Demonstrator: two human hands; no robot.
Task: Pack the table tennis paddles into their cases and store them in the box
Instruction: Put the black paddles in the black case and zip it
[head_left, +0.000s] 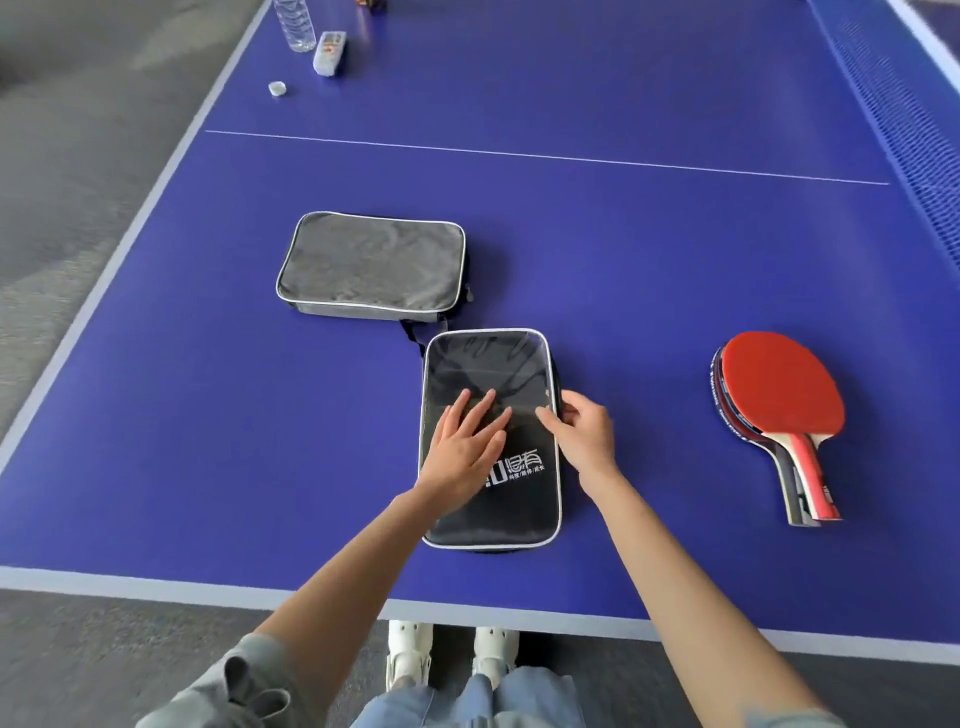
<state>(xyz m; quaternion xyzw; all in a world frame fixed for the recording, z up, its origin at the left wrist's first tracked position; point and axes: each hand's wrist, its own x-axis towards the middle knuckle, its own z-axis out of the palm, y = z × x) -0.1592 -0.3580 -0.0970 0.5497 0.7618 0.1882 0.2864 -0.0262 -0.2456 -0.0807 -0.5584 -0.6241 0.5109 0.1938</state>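
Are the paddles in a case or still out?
Out. The paddles lie stacked on the bare table, right of the black case.

A red paddle (782, 387), a grey case (371, 265) and a black, white-lettered, seemingly glossy case (498, 499) on a blue, white-lined table (649, 249).
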